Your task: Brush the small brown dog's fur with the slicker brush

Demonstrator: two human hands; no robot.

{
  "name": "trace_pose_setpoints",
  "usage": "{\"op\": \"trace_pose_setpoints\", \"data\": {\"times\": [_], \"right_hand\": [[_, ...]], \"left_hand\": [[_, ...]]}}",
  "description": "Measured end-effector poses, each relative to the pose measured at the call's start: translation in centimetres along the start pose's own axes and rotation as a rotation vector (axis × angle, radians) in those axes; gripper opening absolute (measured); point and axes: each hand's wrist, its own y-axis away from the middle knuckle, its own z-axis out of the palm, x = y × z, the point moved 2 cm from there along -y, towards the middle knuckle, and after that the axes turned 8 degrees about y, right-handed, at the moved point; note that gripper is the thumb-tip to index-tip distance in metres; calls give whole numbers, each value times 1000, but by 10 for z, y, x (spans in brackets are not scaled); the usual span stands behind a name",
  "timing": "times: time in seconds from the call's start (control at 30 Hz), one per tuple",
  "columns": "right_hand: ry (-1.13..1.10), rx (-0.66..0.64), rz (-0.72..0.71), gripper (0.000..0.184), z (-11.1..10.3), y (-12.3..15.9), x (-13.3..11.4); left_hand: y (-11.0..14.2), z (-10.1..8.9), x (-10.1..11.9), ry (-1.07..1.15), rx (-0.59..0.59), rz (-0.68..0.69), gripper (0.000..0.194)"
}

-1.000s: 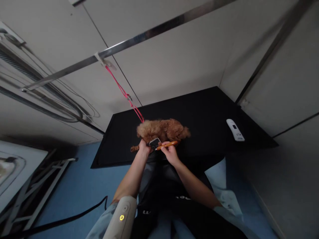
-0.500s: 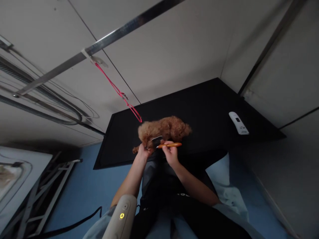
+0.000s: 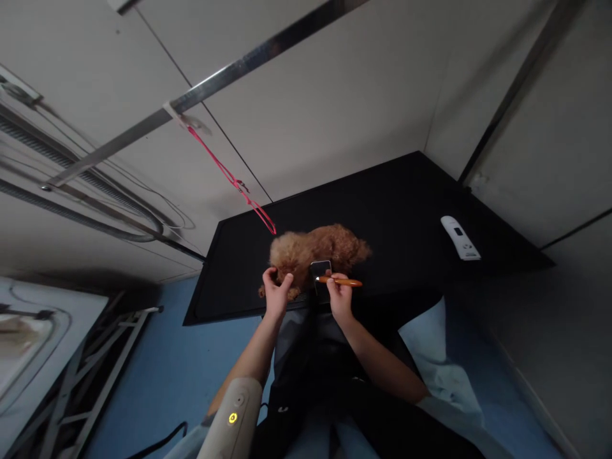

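Observation:
A small brown curly dog [image 3: 318, 252] lies on a black table [image 3: 392, 204], tied by a pink leash [image 3: 234, 182] to a metal bar [image 3: 248, 60] overhead. My left hand [image 3: 276, 294] curls against the fur at the dog's near left end, fingers bent around a tuft or leg. In my right hand [image 3: 340, 294] is a brush with an orange handle [image 3: 340, 281]; its dark square head [image 3: 320, 270] rests on the dog's side.
A white handheld device [image 3: 460, 238] lies on the table's right part. A pale grey device with a lit yellow button [image 3: 232, 417] hangs at my chest. Grey hoses [image 3: 95, 223] run along the left wall. A white tub and metal frame [image 3: 48, 344] stand at lower left.
The brush has moved right along the dog's side, and its head now stands more upright. My left hand has loosened slightly and shifted right with it. The camera view shifted a little.

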Motion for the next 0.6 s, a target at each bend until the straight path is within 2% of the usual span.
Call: {"op": "trace_pose_setpoints", "data": {"times": [0.1,0.2,0.23,0.33,0.37,0.47,0.5,0.6], "right_hand": [[13,-80,-25,24,1,-3,1],[60,52,-56,23,-2,-4,0],[59,61,-80,22,-1,-3,-1],[47,-129,-120,19,7,-2,-5],[53,-152,-111,19,9,-1,-6],[72,-2,-115,17,10,-1,-9],[60,12,-129,16,10,-1,-11],[0,-135,-108,16,14,3,-14]], "left_hand": [[-2,-4,-4,-131,-25,160,24],[-8,-8,-8,-104,-41,88,19],[-10,-9,-8,-83,-52,56,18],[-12,-13,-7,-23,-59,-6,20],[-12,-14,-6,-6,-56,-19,21],[-12,-16,-4,29,-65,-48,22],[-12,-17,-3,30,-75,-57,22],[-10,-19,-3,62,-87,-77,23]]}}
